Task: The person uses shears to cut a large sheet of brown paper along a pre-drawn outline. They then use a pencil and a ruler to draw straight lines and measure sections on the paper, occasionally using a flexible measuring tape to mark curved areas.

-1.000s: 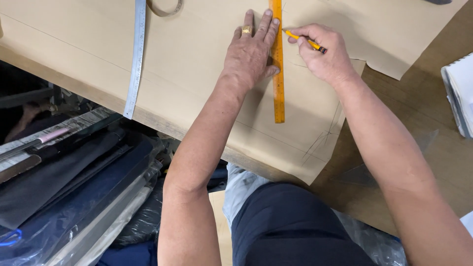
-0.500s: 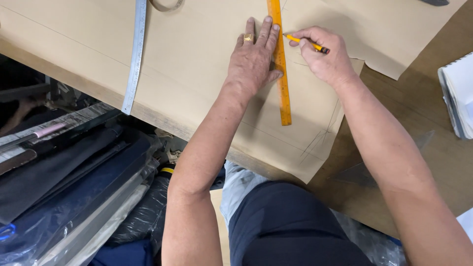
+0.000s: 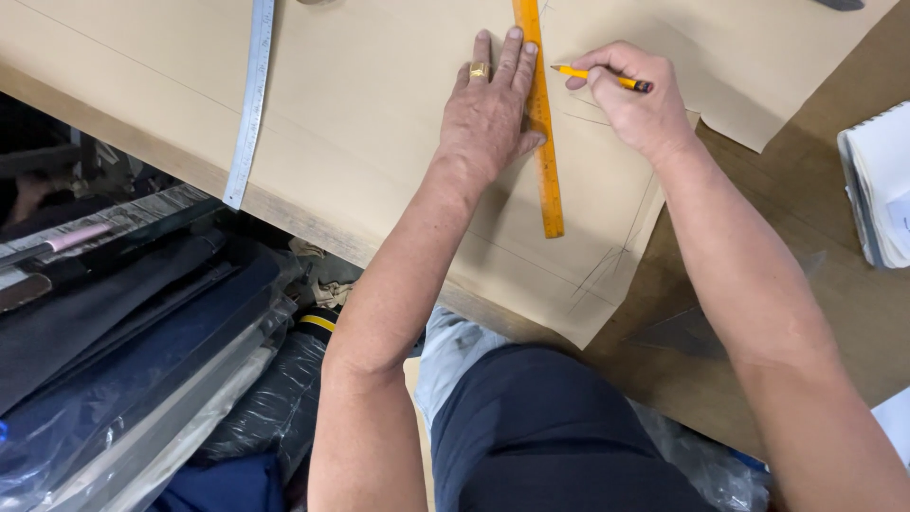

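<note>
My left hand (image 3: 488, 114) lies flat on brown pattern paper (image 3: 379, 123), fingers together, pressing the left edge of an orange ruler (image 3: 542, 142) that runs up and down the sheet. A gold ring sits on one finger. My right hand (image 3: 635, 104) grips a yellow pencil (image 3: 597, 76) whose tip points left toward the ruler's right edge, near the top of the sheet. Thin pencil lines cross the paper near its lower right corner.
A long metal ruler (image 3: 251, 104) lies on the paper at the left. The wooden table (image 3: 796, 237) shows at the right, with a white notebook (image 3: 877, 194) at its edge. Dark fabric rolls in plastic (image 3: 123, 360) are stacked below the table at the left.
The view has shifted slightly, so the hands and ruler sit a bit further right. My right hand with the pencil stays beside the ruler; my left hand keeps pressing the ruler.
</note>
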